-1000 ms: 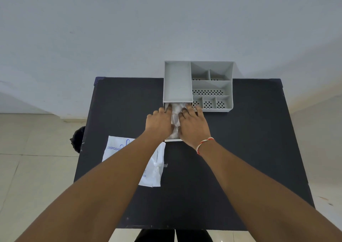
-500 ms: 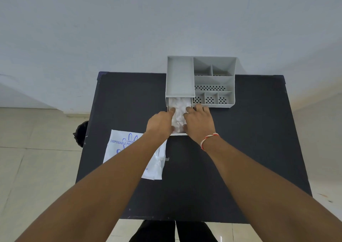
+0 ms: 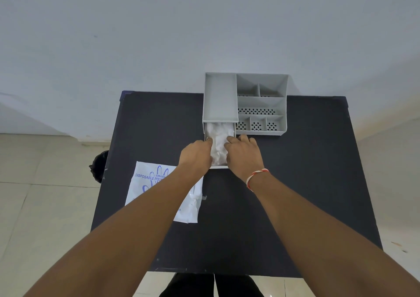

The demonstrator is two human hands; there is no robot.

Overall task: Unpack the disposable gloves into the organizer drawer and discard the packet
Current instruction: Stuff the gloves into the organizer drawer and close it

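White packet (image 3: 145,187): blue print "DISPOSABLE POLY…", "EMBOSS…", rest hidden by arm.

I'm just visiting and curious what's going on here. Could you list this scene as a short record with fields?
surface: black table
organizer: grey, compartmented, at the table's far edge
drawer: pulled out
gloves: white, crumpled, inside the drawer
left hand: at the drawer's left side
right hand: at the drawer's right side
packet: flat on the table, under the left forearm

A black table (image 3: 295,183) stands against a plain pale wall (image 3: 159,35) on beige floor tiles (image 3: 45,206).
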